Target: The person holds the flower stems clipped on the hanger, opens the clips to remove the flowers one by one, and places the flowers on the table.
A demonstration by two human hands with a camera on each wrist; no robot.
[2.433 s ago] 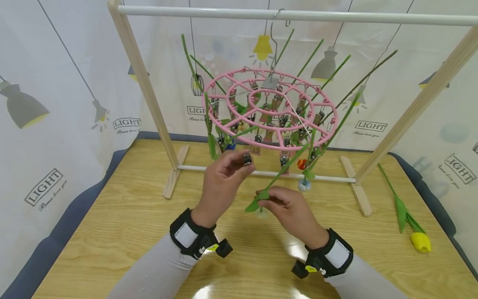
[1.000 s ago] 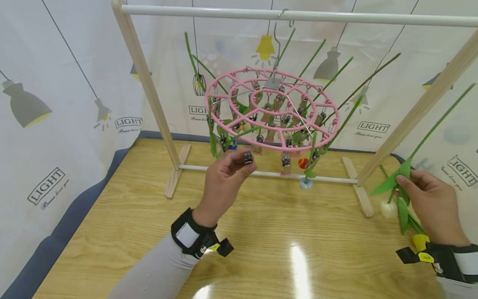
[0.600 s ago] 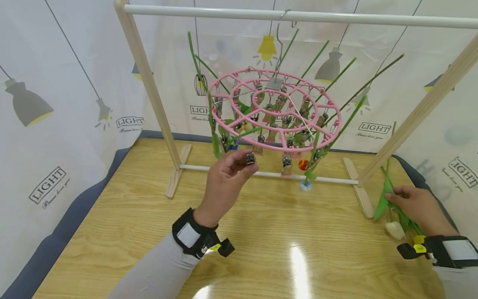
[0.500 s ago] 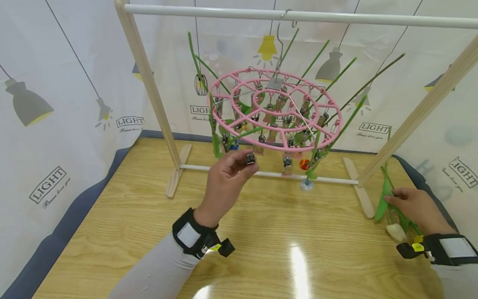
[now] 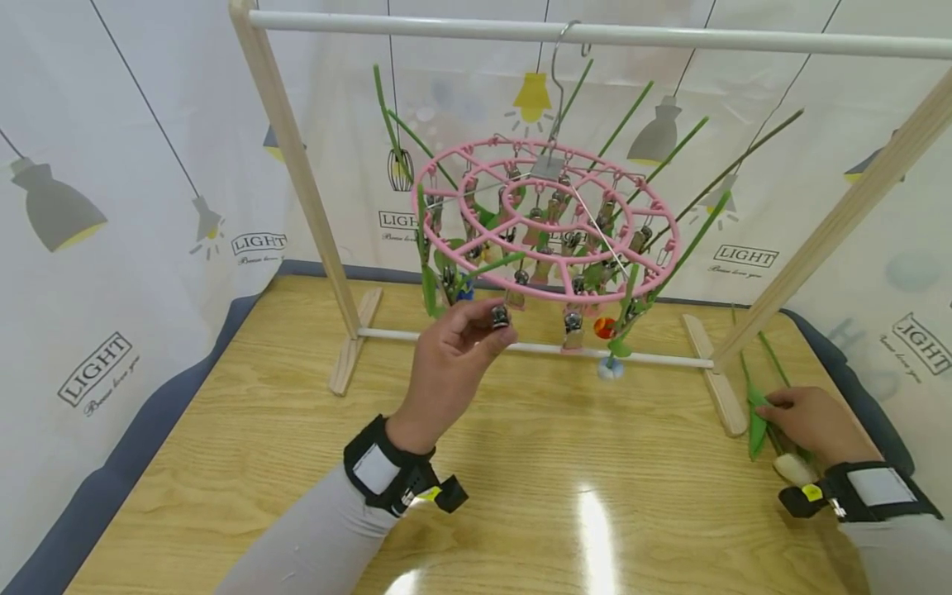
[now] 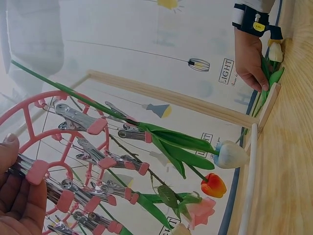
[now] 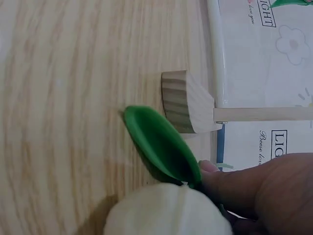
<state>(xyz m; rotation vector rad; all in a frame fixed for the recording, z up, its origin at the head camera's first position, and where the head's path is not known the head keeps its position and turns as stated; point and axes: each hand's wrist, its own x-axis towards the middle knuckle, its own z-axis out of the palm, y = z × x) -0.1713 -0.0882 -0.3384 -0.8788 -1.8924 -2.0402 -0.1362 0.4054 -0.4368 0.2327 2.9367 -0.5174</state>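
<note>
1. Flower (image 5: pixel 794 469): creamy white, rounded, green leaf (image 7: pixel 159 142); I see it near the rack foot (image 5: pixel 725 406).
2. My right hand (image 5: pixel 814 423) pinches it by the leaf.
3. My left hand (image 5: pixel 449 354), well apart, grips a metal clip (image 5: pixel 501 316).

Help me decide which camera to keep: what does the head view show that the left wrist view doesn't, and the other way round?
Only the head view: the metal hook, the left wristband and the deep blue flower.
Only the left wrist view: the pink flower; I can't make it out from the head camera.
Both: the left hand pinching a clip, the right hand at the white tulip, the pink rack, the orange-red flower and the pale blue flower.
</note>
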